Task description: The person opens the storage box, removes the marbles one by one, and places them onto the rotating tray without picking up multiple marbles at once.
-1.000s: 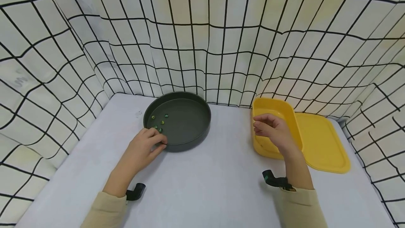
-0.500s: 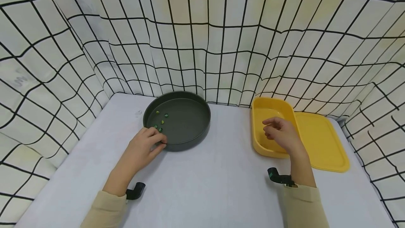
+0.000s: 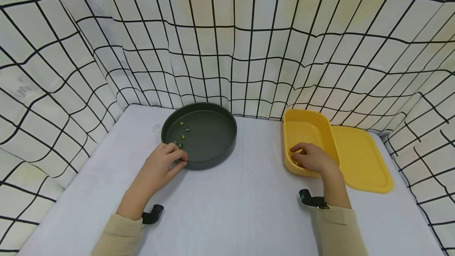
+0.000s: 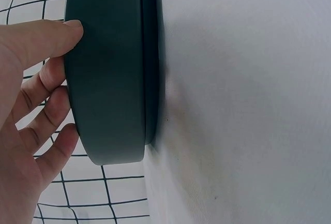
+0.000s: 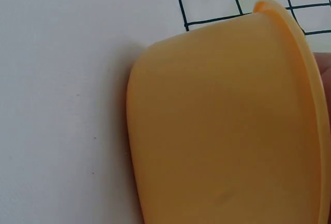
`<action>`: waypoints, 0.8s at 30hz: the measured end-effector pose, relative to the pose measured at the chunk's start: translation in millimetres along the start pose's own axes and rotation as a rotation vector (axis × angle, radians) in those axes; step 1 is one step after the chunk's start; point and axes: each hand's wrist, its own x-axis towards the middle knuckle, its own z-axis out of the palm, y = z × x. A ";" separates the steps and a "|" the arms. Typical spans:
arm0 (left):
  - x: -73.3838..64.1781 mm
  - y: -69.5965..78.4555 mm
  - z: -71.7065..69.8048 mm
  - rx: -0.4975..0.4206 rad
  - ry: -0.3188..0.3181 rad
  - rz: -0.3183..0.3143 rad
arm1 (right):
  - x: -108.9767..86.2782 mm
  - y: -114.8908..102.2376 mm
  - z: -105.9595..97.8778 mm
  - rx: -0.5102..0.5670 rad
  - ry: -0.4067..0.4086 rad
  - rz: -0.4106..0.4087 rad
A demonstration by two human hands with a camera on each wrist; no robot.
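A round dark green pan (image 3: 209,137) stands at the back left of the table, with several small green and yellow marbles (image 3: 183,137) in its left part. My left hand (image 3: 165,165) holds the pan's near-left rim. In the left wrist view the thumb presses the outer wall of the pan (image 4: 106,79), with the other fingers at the rim. My right hand (image 3: 314,159) reaches down into a yellow rectangular container (image 3: 308,116), fingers bent. Its fingertips, and anything between them, are hidden; the right wrist view shows mainly the outer wall of the container (image 5: 222,110).
A flat yellow lid (image 3: 362,159) lies against the container's right side. Black netting (image 3: 232,56) over white walls encloses the back and both sides of the white table (image 3: 245,192). A dark wrist camera (image 3: 153,214) sits below my left hand.
My right hand has shifted slightly right, then lowered into the yellow container. One marble in the pan has rolled back and to the right. My left hand stays at the rim.
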 end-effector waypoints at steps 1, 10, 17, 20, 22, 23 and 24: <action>0.0 -0.1 0.2 -0.001 0.001 0.001 | 0.4 0.1 0.8 -0.009 -0.013 -0.010; 0.1 -0.3 1.4 -0.003 0.016 0.018 | 1.8 -2.3 4.4 -0.080 -0.051 -0.044; 1.0 1.5 0.7 -0.001 0.013 0.018 | 2.7 -1.9 5.2 -0.065 -0.049 -0.007; 1.0 1.4 1.2 0.000 0.020 0.024 | 2.9 -1.4 5.6 -0.060 -0.047 -0.008; 0.9 1.4 1.2 0.001 0.022 0.023 | 3.0 -1.0 6.2 -0.058 -0.046 -0.019; 0.8 1.5 1.2 0.003 0.022 0.022 | 3.2 -0.8 6.4 -0.056 -0.049 -0.026; 0.8 1.4 1.2 0.003 0.022 0.021 | 3.4 -0.5 6.6 -0.054 -0.053 -0.032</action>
